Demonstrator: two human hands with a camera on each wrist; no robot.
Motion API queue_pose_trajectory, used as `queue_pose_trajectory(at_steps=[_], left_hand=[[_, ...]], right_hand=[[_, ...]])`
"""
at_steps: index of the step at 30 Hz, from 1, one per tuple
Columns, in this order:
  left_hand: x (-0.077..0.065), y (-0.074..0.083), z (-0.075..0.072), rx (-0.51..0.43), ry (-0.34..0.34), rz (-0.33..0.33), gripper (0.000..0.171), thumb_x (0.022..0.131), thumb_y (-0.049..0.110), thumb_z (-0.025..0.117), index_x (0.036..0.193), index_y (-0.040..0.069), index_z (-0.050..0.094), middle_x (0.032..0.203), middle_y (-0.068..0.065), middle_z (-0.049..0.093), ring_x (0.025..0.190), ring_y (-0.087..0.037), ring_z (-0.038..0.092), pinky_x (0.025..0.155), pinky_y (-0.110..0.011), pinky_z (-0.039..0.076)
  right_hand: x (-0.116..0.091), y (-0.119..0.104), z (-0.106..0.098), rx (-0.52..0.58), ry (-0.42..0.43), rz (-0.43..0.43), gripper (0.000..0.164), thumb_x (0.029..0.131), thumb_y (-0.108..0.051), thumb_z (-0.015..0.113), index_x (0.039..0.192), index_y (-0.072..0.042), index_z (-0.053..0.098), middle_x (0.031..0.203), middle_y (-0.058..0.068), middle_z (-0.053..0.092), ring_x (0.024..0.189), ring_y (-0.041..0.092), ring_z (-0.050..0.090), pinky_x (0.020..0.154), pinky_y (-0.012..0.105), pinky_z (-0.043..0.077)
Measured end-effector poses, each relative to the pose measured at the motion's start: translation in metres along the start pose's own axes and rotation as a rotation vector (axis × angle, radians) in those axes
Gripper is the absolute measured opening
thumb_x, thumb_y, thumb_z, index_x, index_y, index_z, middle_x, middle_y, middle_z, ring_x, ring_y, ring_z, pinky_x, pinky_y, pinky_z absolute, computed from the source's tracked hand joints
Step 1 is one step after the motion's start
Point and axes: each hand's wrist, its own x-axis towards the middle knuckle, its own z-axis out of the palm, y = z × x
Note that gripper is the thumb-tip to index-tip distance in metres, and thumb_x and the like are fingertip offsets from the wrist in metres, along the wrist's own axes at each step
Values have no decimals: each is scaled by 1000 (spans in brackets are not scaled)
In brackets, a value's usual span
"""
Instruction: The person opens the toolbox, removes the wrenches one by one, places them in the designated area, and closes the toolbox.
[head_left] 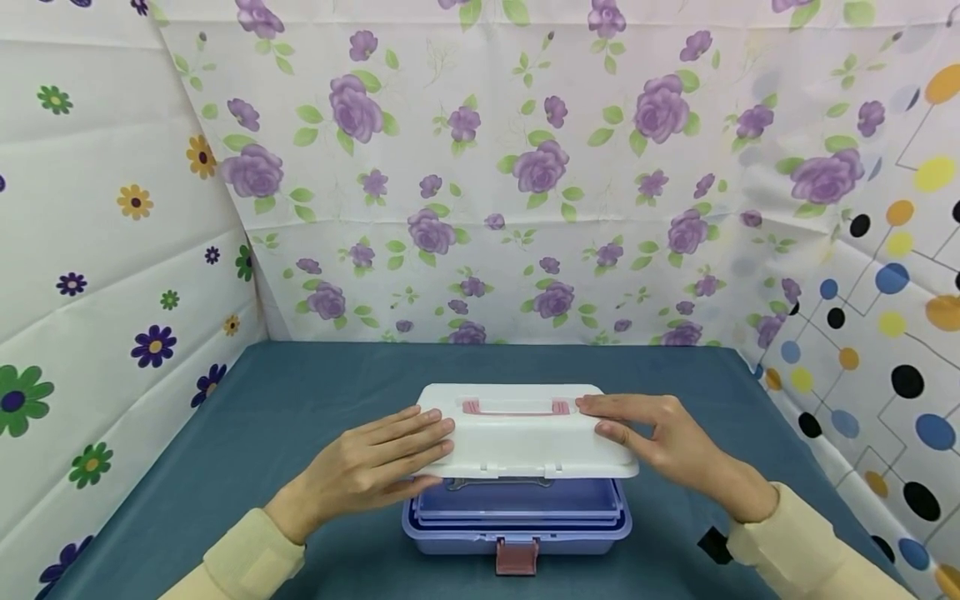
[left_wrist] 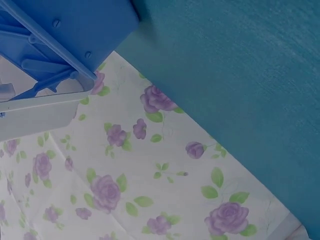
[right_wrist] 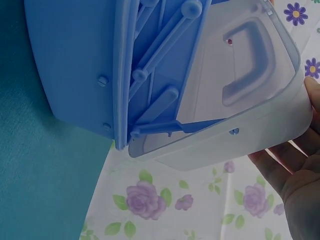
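A storage box with a blue base (head_left: 517, 542) and a white lid (head_left: 525, 446) sits on the table, its lid partly raised. A pale handle with pink ends (head_left: 471, 407) lies along the lid, and a pink latch (head_left: 517, 557) hangs at the base's front. My left hand (head_left: 375, 458) rests on the lid's left side with fingers extended, thumb near its lower edge. The right hand (head_left: 667, 433) touches the lid's right side, index finger beside the handle; its fingertips also meet the lid (right_wrist: 235, 145) in the right wrist view. The left wrist view shows no hand.
Blue trays (head_left: 517, 498) show beneath the lid, joined by hinged arms (right_wrist: 165, 45) at the side. A teal cloth (head_left: 337, 379) covers the table. Flower-print sheets (head_left: 495, 275) stand behind and at the left, a dotted one (head_left: 862, 358) at the right.
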Motion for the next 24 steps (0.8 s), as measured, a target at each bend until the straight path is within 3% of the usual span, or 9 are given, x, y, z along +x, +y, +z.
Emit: queue_pose_trajectory(at_steps=[13, 16, 19, 24], left_hand=[[4, -6, 0, -13, 2, -24, 40, 106, 31, 64, 128, 0, 72, 135, -18, 68, 123, -31, 66, 111, -40, 49], [4, -7, 0, -18, 5, -32, 40, 106, 32, 64, 128, 0, 72, 136, -18, 67, 124, -31, 66, 111, -39, 49], [5, -8, 0, -16, 4, -41, 40, 106, 32, 64, 129, 0, 72, 136, -17, 67, 125, -31, 66, 111, -39, 48], [6, -9, -1, 0, -8, -44, 40, 106, 32, 63, 130, 1, 72, 137, -17, 67, 126, -30, 65, 111, -39, 48]], right_hand=[[-1, -6, -5, -189, 13, -7, 43, 94, -1, 75, 135, -11, 71, 136, 3, 69, 125, 23, 66, 103, 17, 50], [-1, -9, -6, -212, 63, -94, 33, 103, -16, 68, 135, -7, 70, 138, 9, 68, 125, 22, 65, 104, 16, 49], [-1, -10, -6, -242, 117, -215, 40, 108, -31, 59, 134, -2, 70, 137, 14, 67, 127, 24, 64, 107, 17, 47], [-3, -12, -5, -268, 161, -341, 40, 109, -28, 57, 129, 4, 71, 137, 18, 67, 134, 25, 59, 114, 24, 43]])
